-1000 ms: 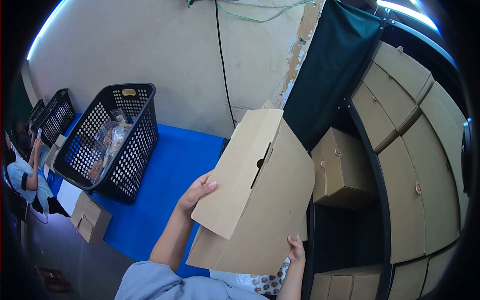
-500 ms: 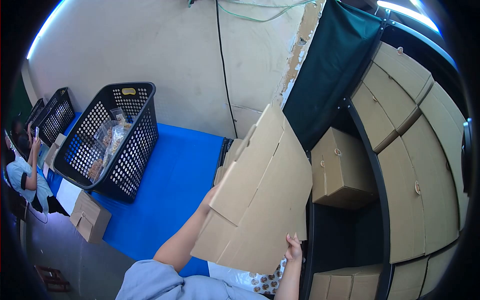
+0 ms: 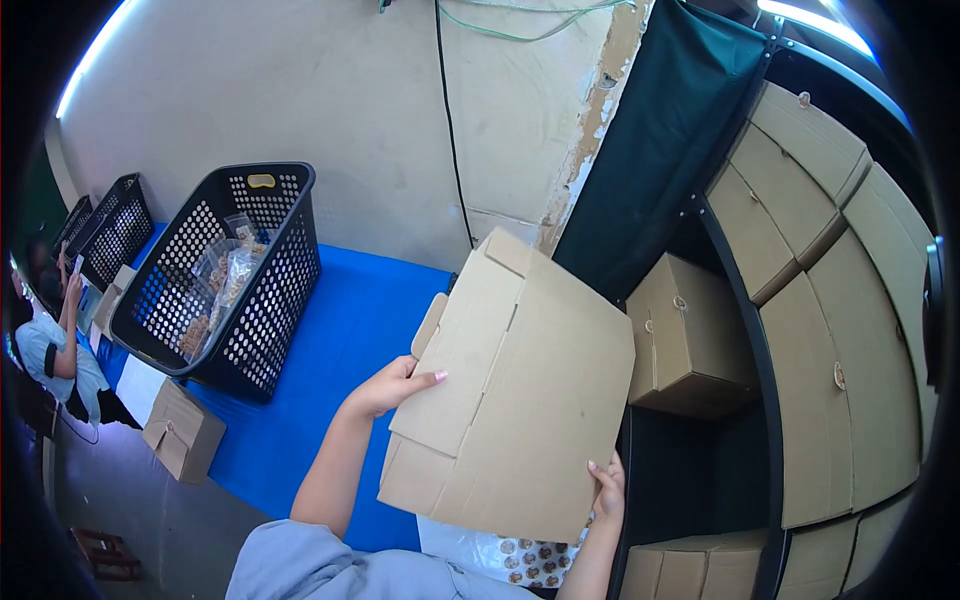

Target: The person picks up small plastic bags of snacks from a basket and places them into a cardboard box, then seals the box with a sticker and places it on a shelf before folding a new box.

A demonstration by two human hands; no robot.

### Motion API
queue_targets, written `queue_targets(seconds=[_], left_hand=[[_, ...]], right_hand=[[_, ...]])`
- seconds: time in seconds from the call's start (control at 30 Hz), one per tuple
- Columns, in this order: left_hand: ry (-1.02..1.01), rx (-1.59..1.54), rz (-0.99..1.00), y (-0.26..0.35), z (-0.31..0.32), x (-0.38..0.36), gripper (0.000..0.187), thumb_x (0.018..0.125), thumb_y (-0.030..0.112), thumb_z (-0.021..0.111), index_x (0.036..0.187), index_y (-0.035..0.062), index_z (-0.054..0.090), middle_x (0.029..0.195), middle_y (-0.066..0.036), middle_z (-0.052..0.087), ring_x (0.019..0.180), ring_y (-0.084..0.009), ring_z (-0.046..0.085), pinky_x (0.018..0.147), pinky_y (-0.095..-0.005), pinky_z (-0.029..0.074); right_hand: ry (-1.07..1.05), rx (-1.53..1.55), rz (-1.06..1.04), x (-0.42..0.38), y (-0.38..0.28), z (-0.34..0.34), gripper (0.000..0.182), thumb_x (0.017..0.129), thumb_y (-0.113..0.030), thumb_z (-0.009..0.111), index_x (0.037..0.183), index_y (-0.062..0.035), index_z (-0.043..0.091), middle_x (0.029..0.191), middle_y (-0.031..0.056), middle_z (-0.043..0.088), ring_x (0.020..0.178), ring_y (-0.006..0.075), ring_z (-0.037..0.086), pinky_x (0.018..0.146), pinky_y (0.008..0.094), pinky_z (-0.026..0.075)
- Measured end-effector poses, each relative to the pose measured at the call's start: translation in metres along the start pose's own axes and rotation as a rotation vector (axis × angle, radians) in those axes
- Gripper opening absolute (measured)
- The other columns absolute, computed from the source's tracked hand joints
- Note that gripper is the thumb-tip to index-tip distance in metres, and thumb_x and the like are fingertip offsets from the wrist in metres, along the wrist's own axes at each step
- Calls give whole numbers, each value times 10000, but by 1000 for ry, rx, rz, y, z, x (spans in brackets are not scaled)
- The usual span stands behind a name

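A flattened cardboard box [image 3: 530,390] is held up at a tilt before me, above the blue table. My left hand [image 3: 392,388] grips its left edge, thumb on the near face and fingers hidden behind. On the lower right edge my right hand [image 3: 608,488] is closed the same way, with its thumb in front. Under the cardboard's lower edge lies a sheet of round stickers [image 3: 535,562], partly covered by the cardboard and my right arm.
Left on the blue table [image 3: 345,310] stands a black perforated basket [image 3: 285,300] with bagged goods [image 3: 235,275]. A small carton [image 3: 185,432] sits at the table's edge. Shelves on the right hold several closed cartons [image 3: 690,345]. A person [image 3: 60,350] works at far left.
The flattened box has turned to show its face more squarely, and its top has come down. My left hand, mostly hidden before, now shows at its left edge.
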State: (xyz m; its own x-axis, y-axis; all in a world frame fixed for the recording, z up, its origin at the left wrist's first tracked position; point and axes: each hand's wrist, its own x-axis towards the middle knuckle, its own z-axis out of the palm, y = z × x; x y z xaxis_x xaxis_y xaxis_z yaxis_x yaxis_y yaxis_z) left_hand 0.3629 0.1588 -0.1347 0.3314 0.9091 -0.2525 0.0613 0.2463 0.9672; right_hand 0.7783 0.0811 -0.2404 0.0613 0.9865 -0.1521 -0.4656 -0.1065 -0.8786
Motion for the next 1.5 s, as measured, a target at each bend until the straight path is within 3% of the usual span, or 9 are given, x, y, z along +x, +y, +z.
queue_targets(seconds=[0.23, 0.4, 0.67, 0.77, 0.83, 1.17, 1.27, 1.33, 1.5], left_hand=[[358, -64, 56, -120, 22, 59, 447, 921, 269, 635, 1221, -55, 564, 1104, -174, 669, 955, -231, 671, 832, -337, 530], [443, 349, -111, -184, 34, 76, 572, 898, 414, 633, 1193, -72, 574, 1131, -239, 655, 1027, -318, 659, 888, -381, 510], [475, 569, -164, -169, 37, 89, 583, 884, 459, 629, 1145, -60, 596, 1174, -250, 599, 1131, -362, 564, 930, -423, 468], [599, 808, -107, -181, 45, 100, 618, 875, 465, 632, 1200, -48, 518, 1237, -220, 492, 1167, -382, 468, 947, -476, 427], [661, 740, -100, -188, 51, 108, 687, 869, 471, 634, 1278, -26, 392, 1260, -199, 398, 1156, -398, 416, 944, -515, 404], [712, 597, -157, -192, 51, 134, 826, 859, 525, 624, 1422, 58, 241, 1470, -256, 252, 1345, -452, 292, 1053, -584, 306], [673, 424, -118, -193, 48, 136, 904, 831, 579, 629, 1480, 145, 174, 1519, -264, 183, 1400, -457, 212, 1082, -648, 219], [709, 484, -301, -188, 49, 134, 999, 777, 651, 644, 1500, 185, 135, 1539, -260, 150, 1415, -450, 182, 1076, -695, 167], [686, 372, -384, -202, 36, 142, 1086, 726, 729, 636, 1512, 185, 122, 1541, -257, 149, 1421, -437, 169, 1075, -704, 148]], right_hand=[[173, -416, -118, 33, -12, -6, 547, 817, -8, 703, 1302, 58, 460, 1170, 159, 638, 1071, 218, 627, 952, 330, 476], [429, -998, -98, 46, 25, -43, 604, 819, -73, 732, 1348, 7, 453, 1225, 227, 602, 1137, 286, 595, 982, 367, 453], [442, -1050, -221, 68, 46, -51, 580, 827, -148, 742, 1337, -47, 485, 1296, 200, 561, 1205, 338, 537, 1022, 410, 419], [434, -1282, -126, 75, 46, -39, 531, 865, -164, 683, 1346, -61, 482, 1430, 221, 425, 1311, 374, 420, 1074, 452, 354], [446, -1548, -317, 86, 55, -37, 472, 915, -205, 610, 1354, -89, 479, 1455, 231, 381, 1330, 407, 374, 1078, 489, 333], [497, -1450, 84, 122, 40, -37, 615, 958, -447, 477, 1449, -96, 357, 1383, 286, 453, 1234, 447, 484, 1012, 485, 413], [518, -1400, 161, 127, 38, -52, 767, 910, -566, 510, 1429, -18, 372, 1325, 297, 510, 1222, 432, 506, 1003, 458, 428], [461, -1341, 203, 129, 37, -58, 874, 858, -633, 552, 1366, 67, 424, 1307, 304, 525, 1243, 414, 498, 1015, 441, 418], [459, -1367, 206, 121, 31, -45, 914, 834, -688, 533, 1311, 89, 478, 1280, 299, 549, 1215, 414, 525, 1011, 433, 424]])
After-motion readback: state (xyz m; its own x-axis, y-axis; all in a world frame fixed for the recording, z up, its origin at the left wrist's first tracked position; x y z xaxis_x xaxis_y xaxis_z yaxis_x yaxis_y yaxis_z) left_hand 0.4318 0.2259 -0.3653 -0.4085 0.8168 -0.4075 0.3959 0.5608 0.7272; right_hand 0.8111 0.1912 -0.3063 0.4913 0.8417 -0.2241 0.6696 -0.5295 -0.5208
